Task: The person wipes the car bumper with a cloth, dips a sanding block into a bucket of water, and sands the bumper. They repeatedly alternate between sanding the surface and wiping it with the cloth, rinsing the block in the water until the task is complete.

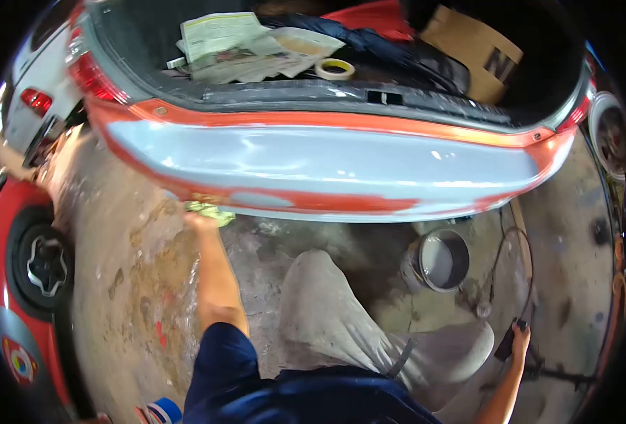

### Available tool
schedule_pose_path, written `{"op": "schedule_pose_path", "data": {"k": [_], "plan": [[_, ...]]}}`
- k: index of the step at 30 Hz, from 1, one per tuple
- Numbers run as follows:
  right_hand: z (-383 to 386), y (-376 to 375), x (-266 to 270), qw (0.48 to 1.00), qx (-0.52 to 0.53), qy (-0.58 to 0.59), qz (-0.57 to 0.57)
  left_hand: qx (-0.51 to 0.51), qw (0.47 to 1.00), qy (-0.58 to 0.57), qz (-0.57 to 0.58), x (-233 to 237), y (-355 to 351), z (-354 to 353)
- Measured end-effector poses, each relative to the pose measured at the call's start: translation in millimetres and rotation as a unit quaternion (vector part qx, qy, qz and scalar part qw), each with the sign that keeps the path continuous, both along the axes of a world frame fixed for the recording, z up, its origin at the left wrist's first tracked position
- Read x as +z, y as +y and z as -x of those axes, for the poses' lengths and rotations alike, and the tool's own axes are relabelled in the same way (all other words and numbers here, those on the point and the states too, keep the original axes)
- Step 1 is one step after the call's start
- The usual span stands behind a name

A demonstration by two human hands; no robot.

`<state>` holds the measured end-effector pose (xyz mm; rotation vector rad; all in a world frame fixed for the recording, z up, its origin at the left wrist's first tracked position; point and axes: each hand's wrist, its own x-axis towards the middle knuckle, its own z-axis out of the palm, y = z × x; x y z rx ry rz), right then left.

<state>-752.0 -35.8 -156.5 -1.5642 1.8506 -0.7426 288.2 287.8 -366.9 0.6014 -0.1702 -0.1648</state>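
My left hand (199,220) is closed on a crumpled yellow-green cloth (216,213), right at the lower left edge of a car's rear bumper (313,155). Pale grey-blue covers most of the bumper, with orange-red showing along its top and in a band near the bottom. Out to the right and low, my right hand (521,342) grips a small black block-shaped object (505,345), well away from the bumper. What exactly this object is, I cannot tell.
A bucket (443,260) of greyish liquid stands below the bumper, with a thin hose or cable (498,258) to its right. Papers (221,35), a tape roll (335,68) and cardboard (472,49) lie in the open trunk. A red car part (5,240) borders the left.
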Motion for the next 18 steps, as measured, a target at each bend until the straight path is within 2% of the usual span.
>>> {"op": "schedule_pose_path", "data": {"k": [1, 2, 3, 4, 5, 6, 7, 8, 9, 10, 11, 12, 13, 15, 16, 17, 18], "plan": [[-1, 7, 10, 0.999, -0.002, 0.044, 0.025, -0.154, 0.986, -0.063, 0.032, -43, 32, -45], [-4, 11, 23, 0.997, 0.023, 0.073, -0.006, -0.214, 0.971, -0.084, 0.065, -31, 33, -28], [-8, 12, 38, 0.993, 0.044, 0.101, -0.04, -0.148, 0.989, 0.016, 0.004, -15, 21, -15], [-8, 8, 37, 0.995, 0.06, 0.08, -0.026, -0.085, 0.988, 0.12, -0.055, -16, 15, -12], [-30, 12, 54, 0.991, 0.039, 0.126, 0.003, -0.109, 0.966, 0.209, -0.112, 34, -4, 38], [15, -10, 22, 0.961, 0.027, 0.267, 0.061, -0.12, 0.957, 0.235, -0.125, 50, -24, 72], [-13, -14, 49, 0.967, 0.017, 0.252, 0.028, -0.115, 0.971, 0.164, -0.127, 66, -41, 123], [-3, -30, 43, 0.948, 0.002, 0.31, 0.072, -0.14, 0.969, 0.129, -0.155, 56, -47, 157], [-39, -37, 81, 0.963, 0.005, 0.265, 0.049, -0.221, 0.946, 0.149, -0.186, 89, -56, 215], [-17, -62, 67, 0.938, -0.013, 0.309, 0.156, -0.282, 0.919, 0.161, -0.222, 93, -52, 252], [-68, -61, 122, 0.963, -0.019, 0.25, 0.096, -0.272, 0.902, 0.199, -0.269, 83, -53, 282], [-67, -79, 129, 0.956, -0.022, 0.239, 0.169, -0.294, 0.893, 0.151, -0.306, 98, -56, 321], [-62, -89, 133, 0.942, -0.021, 0.229, 0.243, -0.311, 0.881, 0.101, -0.341, 127, -59, 357], [-95, -75, 164, 0.965, -0.074, 0.158, 0.197, -0.415, 0.84, -0.019, -0.35, 182, -67, 400], [-119, -67, 182, 0.973, -0.096, 0.118, 0.175, -0.469, 0.822, -0.07, -0.316, 212, -79, 408], [-143, -47, 187, 0.982, -0.111, 0.008, 0.152, -0.498, 0.798, -0.159, -0.3, 241, -97, 406], [-149, -31, 168, 0.97, -0.071, -0.131, 0.193, -0.505, 0.782, -0.227, -0.286, 283, -120, 406]]}}
